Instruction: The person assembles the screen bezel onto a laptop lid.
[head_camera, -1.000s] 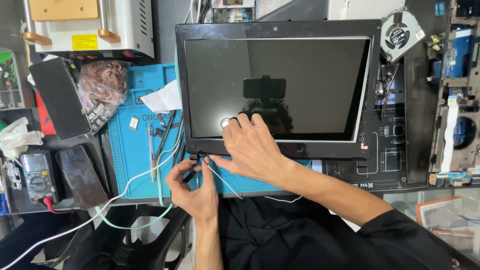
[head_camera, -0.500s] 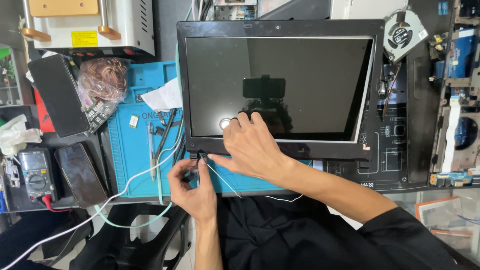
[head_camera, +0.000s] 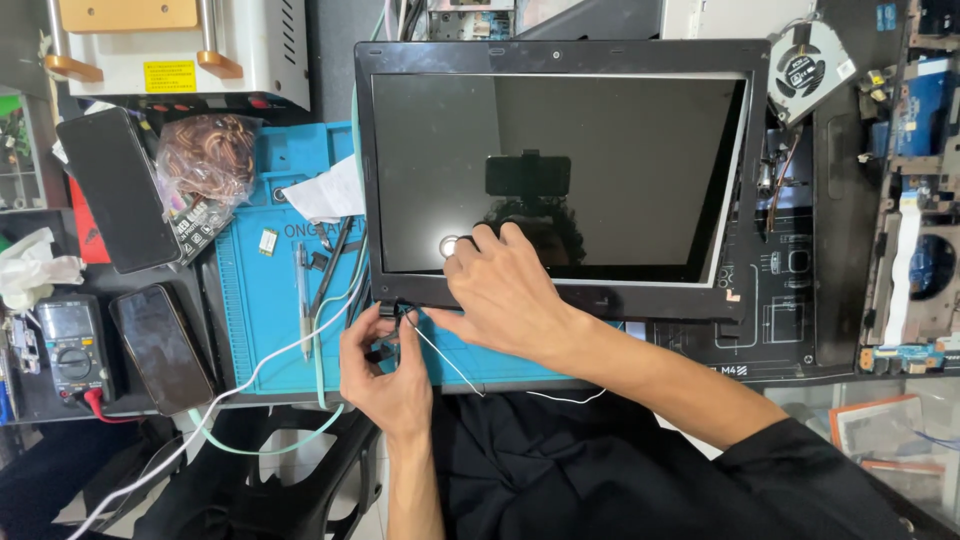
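A black laptop screen panel (head_camera: 560, 170) lies flat on the bench, its dark glass facing up. My right hand (head_camera: 505, 290) rests on its lower left part, fingers spread on the glass and bottom bezel. My left hand (head_camera: 385, 365) is at the panel's lower left corner, fingers pinched around the small black hinge and cable end (head_camera: 390, 312). Thin white wires (head_camera: 450, 365) run from that corner toward my body.
A blue work mat (head_camera: 265, 300) lies under the panel's left side with tweezers (head_camera: 330, 270) and small parts. Two phones (head_camera: 115, 190), a multimeter (head_camera: 72, 345), a bag of copper parts (head_camera: 205, 155), a fan (head_camera: 808, 68) and opened laptop parts (head_camera: 915, 200) surround it.
Almost nothing moved. Both hands stay at the panel's lower left corner, with only slight finger shifts.
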